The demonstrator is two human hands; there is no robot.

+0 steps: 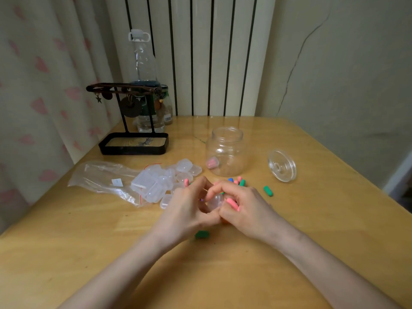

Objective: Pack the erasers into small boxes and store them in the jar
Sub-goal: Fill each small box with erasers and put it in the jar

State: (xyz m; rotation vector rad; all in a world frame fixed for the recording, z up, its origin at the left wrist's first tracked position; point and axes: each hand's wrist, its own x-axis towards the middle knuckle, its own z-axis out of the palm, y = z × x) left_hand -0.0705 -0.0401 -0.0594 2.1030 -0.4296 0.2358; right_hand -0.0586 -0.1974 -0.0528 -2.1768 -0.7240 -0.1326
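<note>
Fingers (223,186) pinch small box (215,200) | jar (226,139) holds one pink-filled box (212,163)

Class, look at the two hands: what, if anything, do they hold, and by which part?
The left hand and right hand pinch a small clear box by its sides; the right also clasps a pink eraser.

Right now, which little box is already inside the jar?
The pink-filled box, at the bottom of the jar. The heap of clear boxes lies outside, on the table.
</note>
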